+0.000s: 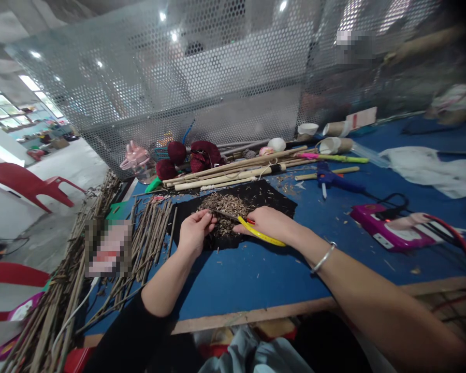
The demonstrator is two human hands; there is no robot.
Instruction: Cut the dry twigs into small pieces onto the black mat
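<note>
My right hand point(262, 223) is closed around a yellow-handled cutter point(270, 238), with a bit of red showing near the fingers. Its thin dark front part points left over a heap of small cut twig pieces point(227, 202). Thumb and fingers of my left hand point(196, 228) are pinched together at the heap's left side, close to the cutter's tip; what they hold is too small to make out. Under the heap lies a black cloth point(274, 197). Left of the cloth, many long thin twigs point(149, 233) are spread side by side on the blue table point(241, 290).
Behind the cloth lie pale sticks point(233, 176) and dark red balls point(176, 153). A blue glue gun point(336, 181), a purple power strip point(392, 228) with cables and a white cloth point(431, 168) are on the right. A perforated metal screen point(202, 77) stands at the back.
</note>
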